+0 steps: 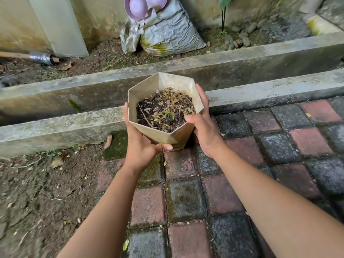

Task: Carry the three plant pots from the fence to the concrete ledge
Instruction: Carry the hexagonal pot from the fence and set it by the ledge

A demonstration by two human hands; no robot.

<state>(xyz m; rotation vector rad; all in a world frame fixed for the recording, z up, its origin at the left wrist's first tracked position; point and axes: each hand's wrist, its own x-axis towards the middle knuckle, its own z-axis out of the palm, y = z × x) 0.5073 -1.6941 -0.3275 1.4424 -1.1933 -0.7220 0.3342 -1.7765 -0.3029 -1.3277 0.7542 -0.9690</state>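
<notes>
**One pot held in two hands above the paving**

Red and dark grey paving blocks [186, 202], mossy at the joints, cover the ground nearest the camera, with bare brown soil [37, 192] to their left. Two bare forearms reach forward over them. One beige hexagonal plastic plant pot [167, 135] is held off the ground between both hands, filled with dark soil and dry, sparse plant stems. The left hand [140, 146] cups its left side and underside, thumb curled beneath the base, fingers wrapped up along the rim. The right hand [203, 125] clasps the right wall, thumb hooked over the rim, fingers stretched behind it. The pot hangs just in front of and partly over the near one of two weathered concrete ledges [74, 120], which run side by side with a shallow channel between them. Beyond the far ledge, on bare earth, leans one crumpled grey sack [171, 32] with two pale purple plastic pots [138, 6] resting on top, against a stained wall [100, 17].
</notes>
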